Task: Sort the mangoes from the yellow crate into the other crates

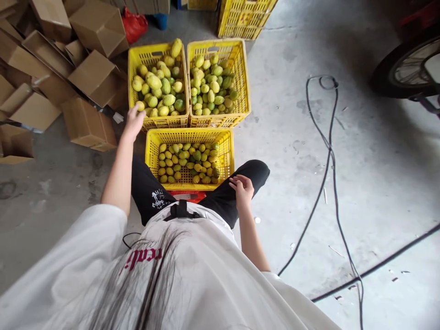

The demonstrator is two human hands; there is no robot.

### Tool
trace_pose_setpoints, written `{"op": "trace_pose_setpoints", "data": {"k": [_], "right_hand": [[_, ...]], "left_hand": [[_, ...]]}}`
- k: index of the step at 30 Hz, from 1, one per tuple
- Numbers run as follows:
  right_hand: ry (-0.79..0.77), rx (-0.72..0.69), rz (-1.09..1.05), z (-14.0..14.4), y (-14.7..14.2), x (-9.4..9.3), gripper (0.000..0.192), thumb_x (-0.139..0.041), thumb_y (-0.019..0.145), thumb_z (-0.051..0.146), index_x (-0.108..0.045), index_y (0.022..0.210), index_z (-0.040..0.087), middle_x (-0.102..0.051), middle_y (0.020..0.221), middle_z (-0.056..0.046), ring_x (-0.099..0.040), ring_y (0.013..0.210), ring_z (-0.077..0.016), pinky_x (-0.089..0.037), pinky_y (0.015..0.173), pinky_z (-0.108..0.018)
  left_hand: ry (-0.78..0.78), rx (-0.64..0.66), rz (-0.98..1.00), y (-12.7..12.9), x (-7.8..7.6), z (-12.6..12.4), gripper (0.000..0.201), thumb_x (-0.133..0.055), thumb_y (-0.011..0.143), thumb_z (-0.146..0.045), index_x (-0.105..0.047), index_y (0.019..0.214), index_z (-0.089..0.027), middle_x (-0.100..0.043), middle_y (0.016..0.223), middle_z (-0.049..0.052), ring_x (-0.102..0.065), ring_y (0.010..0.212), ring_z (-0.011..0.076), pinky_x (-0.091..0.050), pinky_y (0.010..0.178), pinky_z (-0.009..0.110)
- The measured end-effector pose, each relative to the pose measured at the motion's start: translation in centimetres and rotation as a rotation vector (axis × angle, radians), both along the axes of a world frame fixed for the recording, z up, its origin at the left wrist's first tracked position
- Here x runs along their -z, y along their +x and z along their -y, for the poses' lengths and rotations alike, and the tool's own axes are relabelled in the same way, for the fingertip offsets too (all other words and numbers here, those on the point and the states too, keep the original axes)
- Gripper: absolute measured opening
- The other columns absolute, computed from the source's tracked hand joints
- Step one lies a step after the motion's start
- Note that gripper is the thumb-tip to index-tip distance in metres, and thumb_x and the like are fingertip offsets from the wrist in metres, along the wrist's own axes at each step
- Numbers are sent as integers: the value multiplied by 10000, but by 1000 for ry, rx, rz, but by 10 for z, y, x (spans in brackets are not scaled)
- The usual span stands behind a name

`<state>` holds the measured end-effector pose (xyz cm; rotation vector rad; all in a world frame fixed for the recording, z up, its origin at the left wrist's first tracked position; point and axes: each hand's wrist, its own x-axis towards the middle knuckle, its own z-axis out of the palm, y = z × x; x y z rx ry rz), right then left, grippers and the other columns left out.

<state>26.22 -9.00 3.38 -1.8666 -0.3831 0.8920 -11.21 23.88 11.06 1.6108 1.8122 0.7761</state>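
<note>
My left hand [135, 123] reaches to the near left corner of the left yellow crate [159, 122], its fingers closed around a yellow lemon [140, 106] at the rim. Yellow and green lemons [154, 82] are heaped in that crate. Beside it, the right crate [246, 98] holds another heap. Between my knees stands a nearer yellow crate [151, 137], with smaller lemons [168, 162] spread over its bottom. Over my right thigh, beside this crate's near right corner, my right hand [243, 189] is open, fingers loosely bent and apart, with nothing visible in it.
Cardboard boxes [89, 123] lie piled at the left, with a red plastic bag [134, 26] behind them. More yellow crates [244, 18] stand at the back. A black cable [330, 151] loops across the floor on the right, near a wheel [409, 66].
</note>
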Motion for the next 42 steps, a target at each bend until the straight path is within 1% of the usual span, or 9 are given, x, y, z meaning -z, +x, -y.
{"op": "trace_pose_setpoints", "data": {"k": [3, 6, 10, 20, 30, 33, 37, 39, 42], "right_hand": [[-85, -75, 420, -3, 7, -1, 320, -588, 884, 309, -685, 1174, 214, -711, 1313, -185, -744, 1304, -353, -630, 1151, -587], [-280, -127, 728, -12, 15, 0, 601, -627, 880, 285, -639, 1468, 160, -538, 1638, -279, -488, 1622, -462, -381, 1356, -725], [-536, -77, 751, -28, 26, 6, 901, -684, 916, 387, -419, 1737, 124, -340, 1810, -323, -313, 1721, -530, -238, 1388, -788], [-640, -179, 728, -41, 35, 4, 883, -591, 993, 380, -356, 1813, 152, -283, 1886, -264, -259, 1776, -468, -243, 1431, -713], [-632, -218, 768, -46, 49, 20, 765, -580, 960, 337, -474, 1710, 232, -355, 1813, -258, -352, 1679, -532, -327, 1320, -856], [-660, -233, 775, -49, 52, 23, 754, -579, 959, 326, -482, 1701, 228, -344, 1812, -260, -329, 1684, -534, -332, 1309, -866], [-730, -243, 793, -62, 58, 33, 701, -590, 993, 354, -523, 1677, 220, -374, 1777, -259, -357, 1656, -529, -353, 1305, -849], [-743, -195, 812, -70, 63, 41, 628, -595, 1012, 391, -583, 1619, 231, -448, 1713, -258, -412, 1607, -531, -381, 1279, -856], [-721, -147, 868, -78, 69, 52, 608, -612, 1012, 426, -595, 1590, 238, -479, 1695, -259, -442, 1578, -534, -376, 1269, -874]], "left_hand": [[-231, -264, -327, -22, -5, 60, 737, -799, 936, -292, -599, 1639, -193, -371, 1888, 239, -270, 1824, 414, -208, 1483, 670], [-428, -487, -445, -26, 4, 120, 810, -743, 1006, -323, -447, 1725, -98, -331, 1862, 356, -282, 1807, 480, -232, 1435, 784], [-466, -548, -503, -16, 24, 160, 827, -729, 1028, -341, -404, 1745, -86, -397, 1811, 357, -441, 1718, 506, -404, 1389, 698], [-413, -558, -600, -16, 44, 147, 671, -704, 1005, -297, -535, 1624, -102, -533, 1702, 300, -577, 1579, 526, -514, 1311, 658], [-424, -561, -605, -22, 51, 145, 551, -646, 1019, -294, -584, 1553, -171, -557, 1661, 258, -590, 1571, 477, -475, 1359, 634], [-397, -499, -635, -19, 48, 147, 540, -640, 1013, -297, -609, 1543, -198, -500, 1757, 243, -444, 1699, 464, -361, 1427, 690], [-382, -282, -641, -18, 50, 134, 511, -684, 966, -286, -676, 1466, -181, -562, 1737, 237, -317, 1773, 451, 18, 1479, 771], [-423, -174, -624, -17, 60, 115, 546, -724, 948, -320, -682, 1456, -126, -635, 1653, 277, -334, 1761, 477, 108, 1454, 788], [-475, -143, -526, -6, 89, 80, 625, -765, 965, -383, -637, 1517, -119, -637, 1662, 275, -368, 1755, 471, 44, 1471, 769]]}}
